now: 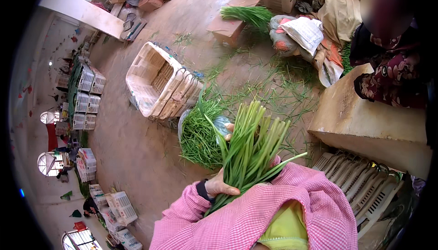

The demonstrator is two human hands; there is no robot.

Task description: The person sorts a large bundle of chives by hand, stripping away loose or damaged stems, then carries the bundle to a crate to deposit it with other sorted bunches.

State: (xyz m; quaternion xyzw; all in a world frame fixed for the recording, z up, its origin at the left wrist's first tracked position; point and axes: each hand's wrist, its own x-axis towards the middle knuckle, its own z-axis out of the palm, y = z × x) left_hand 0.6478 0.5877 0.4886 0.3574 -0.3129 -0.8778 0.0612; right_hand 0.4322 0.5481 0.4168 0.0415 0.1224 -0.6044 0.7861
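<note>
I hold a thick bunch of chives (248,145) in front of my chest, with its paler cut ends pointing up and away. My left hand (220,186) is closed round the leafy lower part, thumb across the front. Most of my right hand (229,131) is hidden behind the bunch; its fingertips curl round the left side, near the cut ends. One loose stem sticks out to the right. Just beyond the bunch, a heap of loose green trimmings (199,136) fills a bag on the floor.
Stacked white plastic crates (157,81) stand ahead to the left. A cardboard box (226,30) carries more chives (248,15). Scraps litter the floor. To the right are a concrete ledge (369,108), a seated person (392,76) and a plastic chair stack (360,184).
</note>
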